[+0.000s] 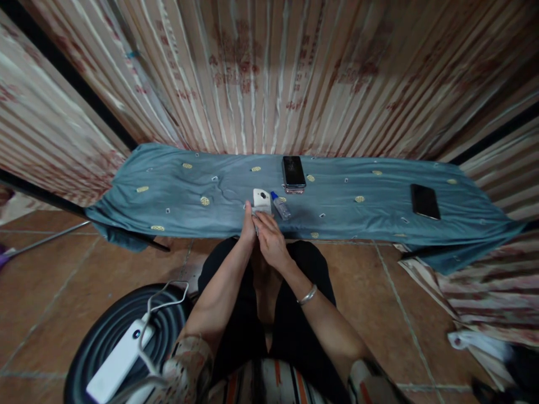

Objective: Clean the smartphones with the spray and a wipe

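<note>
A white phone [261, 201] lies camera side up near the front edge of a table covered with a blue-grey cloth [181, 196]. My left hand [248, 226] holds its lower left edge. My right hand [269, 238] presses on its lower end, with what looks like a small pale cloth under the fingers. Just right of the phone lies a small clear bottle [280, 205] with a blue cap.
A dark phone [293, 173] with a cracked screen lies behind the bottle. Another black phone [425, 201] lies at the right end. On the floor at the lower left a white power bank [117, 362] with a cable rests on a round black stool. Corrugated metal walls stand behind.
</note>
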`<state>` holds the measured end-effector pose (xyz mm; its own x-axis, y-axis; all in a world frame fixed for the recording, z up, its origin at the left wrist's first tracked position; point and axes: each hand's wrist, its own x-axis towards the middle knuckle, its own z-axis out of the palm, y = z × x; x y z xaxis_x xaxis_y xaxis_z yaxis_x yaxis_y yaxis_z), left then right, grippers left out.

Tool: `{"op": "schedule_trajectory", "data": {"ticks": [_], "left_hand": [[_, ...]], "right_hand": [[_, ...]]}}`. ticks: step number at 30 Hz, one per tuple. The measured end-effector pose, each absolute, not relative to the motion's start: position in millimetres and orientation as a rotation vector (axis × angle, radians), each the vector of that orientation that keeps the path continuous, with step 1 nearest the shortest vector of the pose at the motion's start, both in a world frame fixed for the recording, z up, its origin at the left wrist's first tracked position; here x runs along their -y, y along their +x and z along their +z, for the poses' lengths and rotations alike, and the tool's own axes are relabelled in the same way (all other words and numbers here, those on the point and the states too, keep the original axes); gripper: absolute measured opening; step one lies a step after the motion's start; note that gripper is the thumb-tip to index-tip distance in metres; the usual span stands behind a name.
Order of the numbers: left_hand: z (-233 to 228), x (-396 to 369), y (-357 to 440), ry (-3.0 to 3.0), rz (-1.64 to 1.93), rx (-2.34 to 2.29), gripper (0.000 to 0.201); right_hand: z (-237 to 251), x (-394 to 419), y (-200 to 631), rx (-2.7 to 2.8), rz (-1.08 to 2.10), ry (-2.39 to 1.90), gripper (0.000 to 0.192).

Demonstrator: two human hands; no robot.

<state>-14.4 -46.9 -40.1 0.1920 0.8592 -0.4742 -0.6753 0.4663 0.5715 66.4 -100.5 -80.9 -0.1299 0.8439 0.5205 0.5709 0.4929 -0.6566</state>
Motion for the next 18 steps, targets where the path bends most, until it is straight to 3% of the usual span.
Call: {"op": "schedule_trajectory", "data": {"ticks": [18], "left_hand": [[-60.2,18.3,-17.9,0.252,1.151,-0.864,0.077]], "right_hand": [[-74.3,97.3,69.6,1.689,0.338,-1.244,0.032]]}}
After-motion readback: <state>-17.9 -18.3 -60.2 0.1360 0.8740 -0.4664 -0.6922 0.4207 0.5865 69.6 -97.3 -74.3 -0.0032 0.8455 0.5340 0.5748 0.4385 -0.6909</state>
